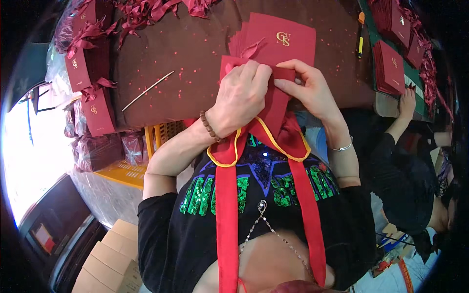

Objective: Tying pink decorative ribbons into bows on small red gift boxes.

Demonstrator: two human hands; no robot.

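White glare comes from the left, where a broad patch is washed out. The bench [166, 102] is softly lit, and the fingers [293, 89] look fairly sharp; the far right falls dim. Fisheye bending grows toward the black rim.

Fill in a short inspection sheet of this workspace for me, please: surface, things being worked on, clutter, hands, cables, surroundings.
Surface: brown table, sprinkled with small red specks.
Work things: dark red bag in the hands; stack of dark red bags just beyond.
Clutter: thin stick on the left; yellow-and-black tool on the right; heaped ribbons at the far left.
Hands: left hand and right hand both grip the dark red bag.
Cables: nothing seen on the table.
Surroundings: yellow crate, cardboard boxes; a co-worker's hand at the right.
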